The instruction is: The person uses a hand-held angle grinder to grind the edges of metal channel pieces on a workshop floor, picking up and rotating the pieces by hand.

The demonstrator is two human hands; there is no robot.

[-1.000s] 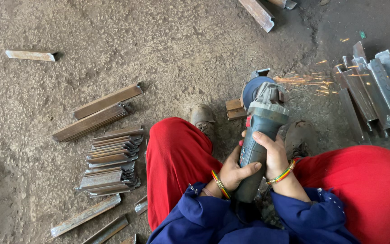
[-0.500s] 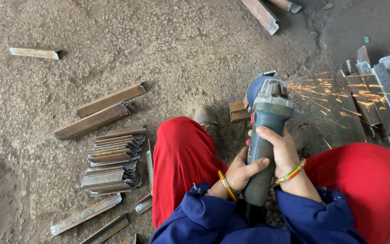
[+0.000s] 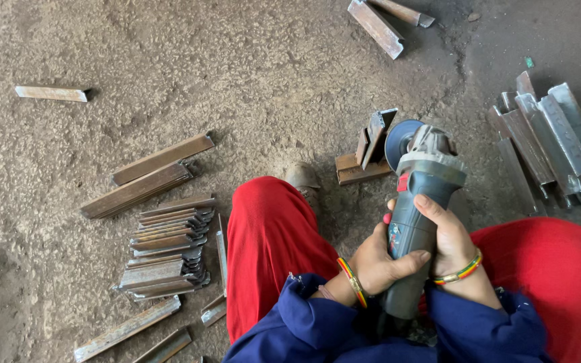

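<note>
Both hands wrap the angle grinder (image 3: 417, 202): left hand (image 3: 381, 262) closed low on its body, right hand (image 3: 448, 238) curled above. Beyond the fingertips, its disc sits just beside, perhaps touching, a steel angle piece (image 3: 374, 138).

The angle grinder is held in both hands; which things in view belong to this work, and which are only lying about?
In use:
- angle grinder, gripped by the left hand and the right hand
- small metal piece standing on a block beside the disc

Lying about:
- stacked metal strips
- angle bars
- pile of channel pieces
- single bar far left
- two bars at top
</note>
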